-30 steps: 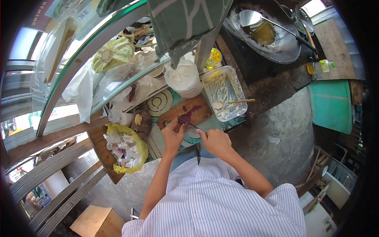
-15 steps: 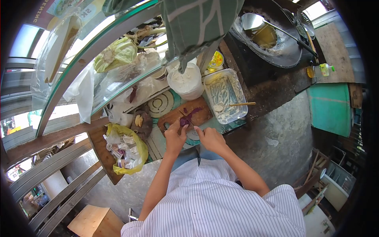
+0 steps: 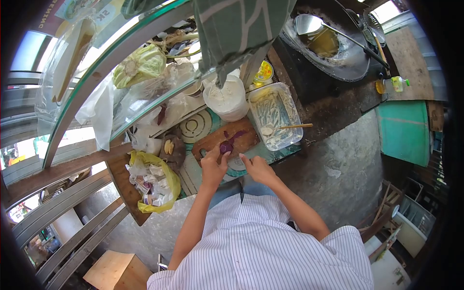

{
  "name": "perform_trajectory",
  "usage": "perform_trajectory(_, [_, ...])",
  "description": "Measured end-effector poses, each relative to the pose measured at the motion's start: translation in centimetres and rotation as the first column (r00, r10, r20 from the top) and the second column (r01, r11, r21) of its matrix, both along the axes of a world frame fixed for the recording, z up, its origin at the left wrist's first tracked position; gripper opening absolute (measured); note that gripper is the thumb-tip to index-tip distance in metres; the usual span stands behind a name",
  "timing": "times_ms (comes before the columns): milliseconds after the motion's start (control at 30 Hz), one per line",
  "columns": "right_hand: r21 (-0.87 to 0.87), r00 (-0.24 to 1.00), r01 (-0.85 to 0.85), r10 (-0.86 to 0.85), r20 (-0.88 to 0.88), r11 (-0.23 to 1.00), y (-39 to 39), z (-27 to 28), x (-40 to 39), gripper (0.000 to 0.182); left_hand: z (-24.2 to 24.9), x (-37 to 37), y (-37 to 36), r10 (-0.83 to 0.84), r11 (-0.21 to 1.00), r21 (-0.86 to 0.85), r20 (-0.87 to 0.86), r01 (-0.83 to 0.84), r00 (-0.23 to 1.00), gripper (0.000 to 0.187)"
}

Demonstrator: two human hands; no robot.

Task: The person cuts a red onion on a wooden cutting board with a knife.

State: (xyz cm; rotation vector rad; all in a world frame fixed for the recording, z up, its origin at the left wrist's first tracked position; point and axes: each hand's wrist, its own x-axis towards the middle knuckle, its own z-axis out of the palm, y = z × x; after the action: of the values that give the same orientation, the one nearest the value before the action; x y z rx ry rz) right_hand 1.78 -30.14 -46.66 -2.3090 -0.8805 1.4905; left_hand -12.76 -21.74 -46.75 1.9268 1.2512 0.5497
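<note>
My left hand grips a small purple piece of food, perhaps an onion, at the lower edge of a wooden cutting board. Its fingertips and thumb are closed around the piece. Just to the right, my right hand has its fingers curled together near the board's edge; it seems to hold a thin knife, but the blade is too faint to make out. Dark purple peels lie on the board above the piece.
Right of the board sits a plastic tub with a wooden-handled spoon. A white bucket stands behind. At left is a yellow bag of scraps. A wok with oil sits upper right; a glass panel slants at upper left.
The thin dark blade visible between my hands before no longer shows clearly. My right hand has shifted slightly, while my left hand still holds the purple piece.
</note>
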Motion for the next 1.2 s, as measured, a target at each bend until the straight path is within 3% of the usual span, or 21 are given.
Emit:
perform_trajectory(200, [-0.026,0.986,0.069,-0.072,-0.148,0.997,-0.7,-1.9,-0.1,0.076,-0.1,0.0,-0.2,-0.021,0.999,0.033,-0.003,0.021,1.000,0.035])
perform_trajectory(267, [-0.023,0.984,0.079,-0.082,-0.160,0.997,-0.7,-1.8,-0.3,0.076,0.5,0.2,0.1,-0.006,1.000,-0.022,-0.009,0.006,1.000,0.034])
perform_trajectory(433, [-0.034,0.977,0.115,-0.119,-0.179,0.993,-0.8,-2.9,-0.5,0.077,-0.2,0.1,0.0,-0.013,1.000,0.028,0.014,0.013,1.000,0.034])
perform_trajectory(567, [0.126,0.976,0.175,-0.156,-0.152,0.976,-2.3,-7.4,-1.3,0.077,0.4,0.2,-0.1,0.007,1.000,-0.026,0.005,-0.007,1.000,0.034])
perform_trajectory(633, [0.170,0.969,0.210,-0.182,-0.167,0.963,-2.8,-6.8,-0.8,0.076,0.5,0.1,-0.1,0.015,1.000,-0.019,0.010,-0.015,1.000,0.033])
perform_trajectory(667, [-0.086,0.845,0.279,-0.287,-0.451,0.956,-2.6,-6.0,0.3,0.072,0.5,0.3,0.0,0.030,0.999,-0.014,0.026,-0.029,0.999,0.031])
perform_trajectory(700, [-0.343,0.627,0.255,-0.425,-0.653,0.904,-2.5,-4.9,1.1,0.069,0.6,0.2,0.0,0.022,1.000,-0.014,0.028,-0.022,0.999,0.031])
perform_trajectory(733, [-0.340,0.628,0.260,-0.426,-0.651,0.904,-2.7,-4.3,1.3,0.069,0.6,0.0,0.1,0.052,0.998,-0.016,-0.031,-0.053,0.998,0.034])
perform_trajectory(800, [-0.474,0.295,0.352,-0.577,-0.762,0.807,-2.9,-3.4,1.5,0.062,0.7,-0.3,0.3,0.086,0.996,-0.013,-0.089,-0.088,0.992,0.037])
perform_trajectory(833, [-0.472,0.294,0.355,-0.576,-0.763,0.807,-2.7,-2.9,1.5,0.062,0.6,-0.5,0.4,0.111,0.994,0.015,-0.093,-0.110,0.990,0.037])
perform_trajectory(900, [-0.366,0.544,0.394,-0.535,-0.646,0.843,-2.4,-2.2,1.2,0.068,0.7,-0.5,0.4,0.128,0.991,0.039,-0.096,-0.125,0.987,0.038])
perform_trajectory(933, [-0.368,0.544,0.398,-0.539,-0.644,0.841,-2.8,-2.8,0.6,0.068,0.9,-0.3,0.4,0.155,0.988,0.005,-0.076,-0.155,0.985,0.038])
perform_trajectory(967, [-0.056,0.805,0.395,-0.375,-0.460,0.917,-3.3,-3.9,-0.3,0.070,1.0,-0.1,0.4,0.184,0.982,-0.030,-0.056,-0.186,0.981,0.037])
perform_trajectory(1000, [0.238,0.958,0.267,-0.231,-0.168,0.934,-3.6,-4.5,-1.0,0.073,0.5,0.0,0.3,0.183,0.982,-0.031,-0.054,-0.184,0.982,0.037])
perform_trajectory(1033, [0.237,0.958,0.269,-0.234,-0.166,0.934,-3.0,-2.8,-1.1,0.073,-0.2,-0.1,0.3,0.194,0.980,-0.039,-0.041,-0.195,0.980,0.036])
perform_trajectory(1100, [0.097,0.993,0.114,-0.117,0.025,0.989,-2.3,1.0,-1.3,0.073,-0.9,0.0,0.2,0.202,0.978,-0.049,-0.029,-0.203,0.979,0.034])
perform_trajectory(1167, [0.076,0.994,0.106,-0.108,0.023,0.991,-2.2,1.9,-1.4,0.071,-1.0,0.4,0.1,0.273,0.958,-0.144,0.183,-0.249,0.944,0.035])
perform_trajectory(1200, [0.058,0.995,0.096,-0.097,0.018,0.994,-2.2,2.1,-1.5,0.070,-1.2,0.0,0.2,0.272,0.958,-0.146,0.182,-0.248,0.945,0.035])
